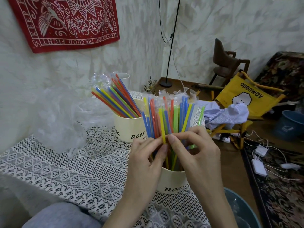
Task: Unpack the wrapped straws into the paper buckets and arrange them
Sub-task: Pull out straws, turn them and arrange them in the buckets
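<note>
Two cream paper buckets stand on the lace-covered table. The far bucket holds several wrapped coloured straws leaning left. The near bucket holds a fanned bunch of wrapped straws in blue, orange, yellow and green. My left hand and my right hand meet above the near bucket. Both pinch a yellow straw at the front of the bunch, thumbs side by side. The bucket's rim is partly hidden behind my hands.
A crumpled clear plastic bag lies on the table at the left. A yellow folding chair with a striped cloth stands right of the table. A blue basin sits at the lower right, chargers and cables on the carpet.
</note>
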